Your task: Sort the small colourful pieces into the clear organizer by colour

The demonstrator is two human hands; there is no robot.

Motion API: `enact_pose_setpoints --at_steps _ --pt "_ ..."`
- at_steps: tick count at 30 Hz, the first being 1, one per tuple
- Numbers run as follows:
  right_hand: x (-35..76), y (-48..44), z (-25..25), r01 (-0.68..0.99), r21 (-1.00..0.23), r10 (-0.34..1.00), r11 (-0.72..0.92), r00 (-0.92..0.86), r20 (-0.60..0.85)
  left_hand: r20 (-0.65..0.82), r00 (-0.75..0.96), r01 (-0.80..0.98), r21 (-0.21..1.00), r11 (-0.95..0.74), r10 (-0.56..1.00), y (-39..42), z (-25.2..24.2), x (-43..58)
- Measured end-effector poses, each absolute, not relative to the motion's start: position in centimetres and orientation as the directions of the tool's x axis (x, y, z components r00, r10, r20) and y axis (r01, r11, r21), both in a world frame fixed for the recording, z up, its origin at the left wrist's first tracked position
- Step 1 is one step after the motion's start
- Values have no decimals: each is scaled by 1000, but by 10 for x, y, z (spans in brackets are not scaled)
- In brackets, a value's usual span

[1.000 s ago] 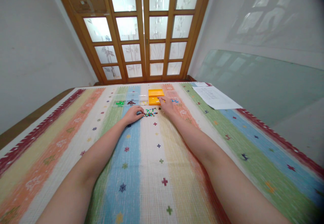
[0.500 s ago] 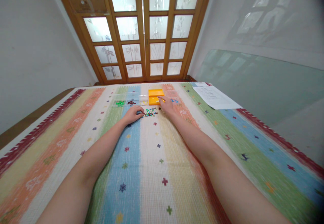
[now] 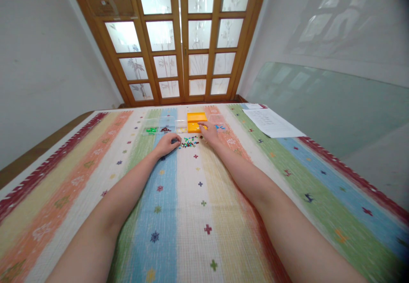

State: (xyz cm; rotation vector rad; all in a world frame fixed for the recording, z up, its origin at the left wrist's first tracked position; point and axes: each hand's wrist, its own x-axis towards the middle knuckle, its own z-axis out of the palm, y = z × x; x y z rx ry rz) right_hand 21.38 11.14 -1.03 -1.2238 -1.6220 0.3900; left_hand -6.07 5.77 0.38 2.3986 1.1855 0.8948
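My left hand [image 3: 168, 144] rests on the cloth at the left edge of a loose pile of small multicoloured pieces [image 3: 190, 142]. Its fingers are curled with thumb and fingertips close together; whatever they hold is too small to see. Over the right front part of an open orange box [image 3: 193, 127] reaches my right hand [image 3: 209, 133], fingers bent in a pinch, any piece in them hidden. Clear containers flank the box: green pieces [image 3: 151, 130] and dark red pieces [image 3: 165, 129] to the left, blue pieces [image 3: 220, 127] to the right, partly behind my right hand.
A striped tablecloth [image 3: 191, 215] covers the table. Printed paper sheets [image 3: 271, 123] lie at the far right. Beyond the table's far edge stand wooden doors with glass panes [image 3: 169, 65]. A pale glass-like panel [image 3: 306, 99] leans along the right wall.
My right hand has shifted very slightly to the left over the orange box. My left hand stays by the pile, with its fingers barely moved.
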Motion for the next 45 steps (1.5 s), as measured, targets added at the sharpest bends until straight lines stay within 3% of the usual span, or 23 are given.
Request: enact_pose_setpoints --at_steps 10,19,36,40,45 --pt "213 111 -10 541 -727 857 422 24 515 421 281 649 579 -493 863 59 2 -61" --pt "210 106 -8 531 -733 863 425 7 505 427 84 555 730 -398 901 70 -2 -69" --pt "204 94 5 531 -749 888 397 -16 459 330 -238 425 881 -208 913 81 -9 -83" --pt "205 94 5 530 -749 890 396 -23 455 390 -158 543 801 -250 907 82 -14 -84" --pt "205 95 3 540 -740 887 401 -28 461 509 266 729 450 -517 818 71 -10 -72"
